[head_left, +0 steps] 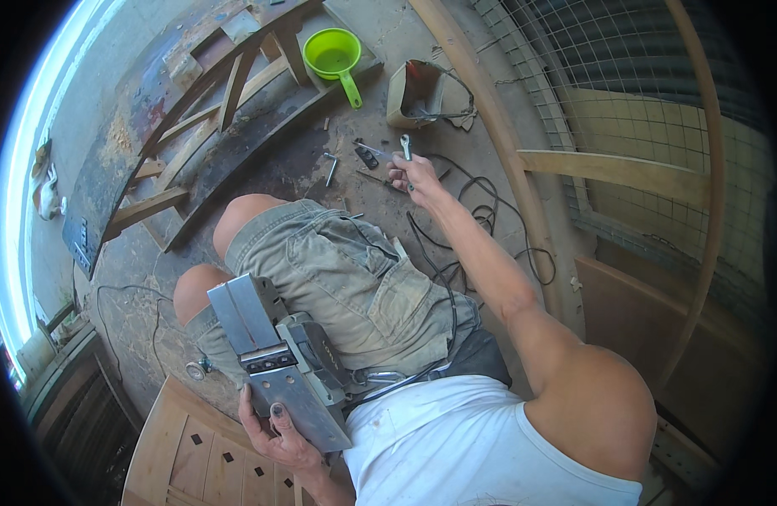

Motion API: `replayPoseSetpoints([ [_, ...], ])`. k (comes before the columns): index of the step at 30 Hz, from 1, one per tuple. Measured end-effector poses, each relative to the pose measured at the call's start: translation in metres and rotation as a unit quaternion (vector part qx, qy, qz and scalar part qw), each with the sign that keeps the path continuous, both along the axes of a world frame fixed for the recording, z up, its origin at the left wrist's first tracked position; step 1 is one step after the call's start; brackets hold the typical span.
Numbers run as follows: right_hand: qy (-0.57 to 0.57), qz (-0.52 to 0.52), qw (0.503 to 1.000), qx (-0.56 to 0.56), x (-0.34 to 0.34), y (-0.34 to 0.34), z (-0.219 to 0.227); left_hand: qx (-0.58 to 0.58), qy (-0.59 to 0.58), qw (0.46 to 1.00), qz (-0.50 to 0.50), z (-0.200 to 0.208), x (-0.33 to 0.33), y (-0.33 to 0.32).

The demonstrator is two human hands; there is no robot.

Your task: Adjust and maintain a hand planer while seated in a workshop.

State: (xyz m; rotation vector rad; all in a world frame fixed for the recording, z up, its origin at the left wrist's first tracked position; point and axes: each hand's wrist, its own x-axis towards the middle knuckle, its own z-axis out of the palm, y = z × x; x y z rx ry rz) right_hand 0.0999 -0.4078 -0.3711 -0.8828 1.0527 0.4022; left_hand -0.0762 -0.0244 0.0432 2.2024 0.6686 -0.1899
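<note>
An electric planer (297,390) rests upside down across my lap, its metal sole and the cutter slot facing up. My left hand (283,440) holds it at the near end, with the thumb on the sole and the fingers at the edge. Out over the floor, my right hand (415,177) is closed around a metal wrench (406,147), whose open jaw sticks up past the fingers. Close to that hand lie a small black part (367,158) and a thin rod-like tool (372,177). An L-shaped metal tool (331,169) lies farther left.
A green plastic dipper (332,54) and a cut-open container (408,96) stand beyond the tools. Black cable (491,212) loops on the floor at right. A curved wooden frame (230,88) fills the far left; a wire mesh panel (612,118) stands right. A wooden panel (182,447) lies near left.
</note>
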Motion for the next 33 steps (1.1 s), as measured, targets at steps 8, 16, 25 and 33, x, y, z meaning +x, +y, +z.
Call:
replayPoseSetpoints([
  [8, -0.107, 0.056, 0.752, -0.648, 0.063, -0.1, 0.053, -0.028, 0.002, 0.999, -0.042, -0.006, 0.011, 0.006],
  [16, -0.034, 0.354, 0.717, -0.6, 0.128, -0.103, -0.008, 0.127, 0.051, 0.98, -0.147, 0.028, 0.021, -0.026],
  [25, -0.144, 0.427, 0.547, -0.706, 0.11, -0.103, 0.051, 0.059, -0.009, 0.983, -0.174, 0.013, 0.011, 0.013],
  [33, -0.181, 0.557, 0.724, -0.363, -0.089, -0.053, -0.005, -0.015, -0.126, 0.973, -0.191, -0.013, 0.002, 0.068],
])
